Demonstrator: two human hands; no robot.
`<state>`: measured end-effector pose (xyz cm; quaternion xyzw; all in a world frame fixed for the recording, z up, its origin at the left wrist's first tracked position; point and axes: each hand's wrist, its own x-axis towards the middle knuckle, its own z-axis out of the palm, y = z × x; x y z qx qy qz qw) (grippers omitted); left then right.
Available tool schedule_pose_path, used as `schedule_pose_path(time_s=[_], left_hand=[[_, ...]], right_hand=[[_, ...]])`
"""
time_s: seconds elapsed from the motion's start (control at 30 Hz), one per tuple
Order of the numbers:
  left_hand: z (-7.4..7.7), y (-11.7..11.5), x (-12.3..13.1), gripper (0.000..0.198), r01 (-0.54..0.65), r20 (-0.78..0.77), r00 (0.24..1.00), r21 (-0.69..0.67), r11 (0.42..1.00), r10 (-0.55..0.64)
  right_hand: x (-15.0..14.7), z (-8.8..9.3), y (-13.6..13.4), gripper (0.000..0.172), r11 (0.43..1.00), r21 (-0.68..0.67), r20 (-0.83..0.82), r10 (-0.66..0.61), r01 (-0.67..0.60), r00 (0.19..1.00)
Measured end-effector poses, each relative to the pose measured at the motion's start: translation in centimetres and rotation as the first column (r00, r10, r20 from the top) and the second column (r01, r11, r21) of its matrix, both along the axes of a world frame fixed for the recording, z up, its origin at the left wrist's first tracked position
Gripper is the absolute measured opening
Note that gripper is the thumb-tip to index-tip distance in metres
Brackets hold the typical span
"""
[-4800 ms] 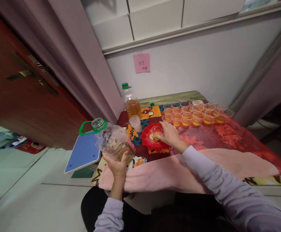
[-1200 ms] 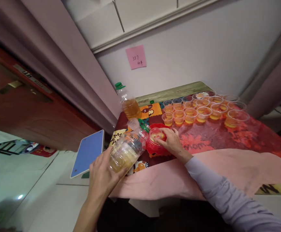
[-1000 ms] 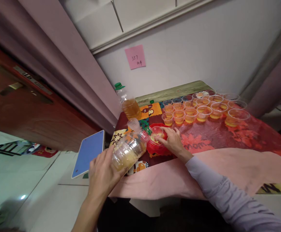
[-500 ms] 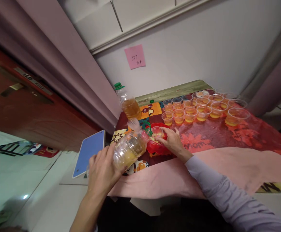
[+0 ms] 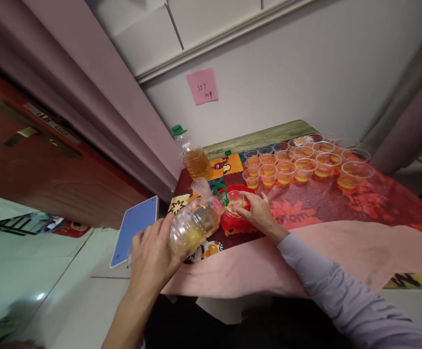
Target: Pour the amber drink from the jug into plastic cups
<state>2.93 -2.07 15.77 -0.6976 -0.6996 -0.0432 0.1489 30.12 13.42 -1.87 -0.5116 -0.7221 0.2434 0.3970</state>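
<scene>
- A large, clear, ribbed plastic bottle (image 5: 192,228), part full of yellowish liquid, lies tilted above the near left of the table, its neck slanting down to the right, over a red, wavy-edged bowl (image 5: 232,223).
- The bottle's wall looks thin and likely gives under a squeeze; the liquid probably makes it fairly weighty, with the load shifting as the tilt changes. A broad hold around the lower body seems best; the green plastic loop handle (image 5: 226,192) at its neck offers another.
- A small, clear plastic cup (image 5: 236,198) sits inside the bowl, near the bottle's mouth. It looks very light, easily dented and easily tipped, so a gentle hold near the rim suits it.
- The left hand (image 5: 153,249) is wrapped around the bottle's lower end, fingers over the top; the bare forearm rises from the bottom edge.
- The right hand (image 5: 259,213) grasps the cup lightly at its right side, thumb nearest the viewer; its pale lilac sleeve (image 5: 316,271) stretches in from the lower right.
- Behind stand a green-capped bottle of amber liquid (image 5: 197,162) and, to the right, rows of clear cups holding yellow-orange liquid (image 5: 286,173).
</scene>
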Motion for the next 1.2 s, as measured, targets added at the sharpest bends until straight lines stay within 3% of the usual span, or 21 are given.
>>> schedule_pose_path(time_s=[0.7,1.2], left_hand=[[2.6,0.5,1.9,0.083,-0.043,-0.081,0.996,-0.127,0.991,0.032],[2.6,0.7,1.6,0.084,-0.025,-0.077,0.997,-0.082,0.996,0.019]], right_hand=[[-0.2,-0.6,0.2,0.055,1.000,0.019,-0.053,0.005,-0.004,0.999],[-0.1,-0.8,0.3,0.055,1.000,0.006,-0.059,0.002,-0.001,0.998]])
